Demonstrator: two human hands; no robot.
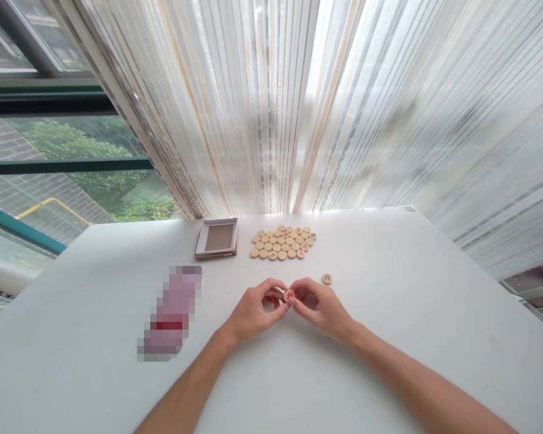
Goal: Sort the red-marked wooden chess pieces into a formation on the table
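Note:
Both of my hands meet over the middle of the white table [389, 337]. My left hand [253, 310] and my right hand [321, 307] pinch one round wooden game piece with a red mark [288, 295] between their fingertips. A single wooden piece with a dark mark [326, 278] lies on the table just beyond my right hand. Further back, several wooden pieces [283, 243] lie packed flat in a cluster, a few showing red or dark marks.
A shallow open box [217, 238] with a brown inside sits left of the cluster. A pixelated pink and red object [169, 313] lies on the table to my left. Striped curtains [326, 102] hang behind the table's far edge, with a window at left.

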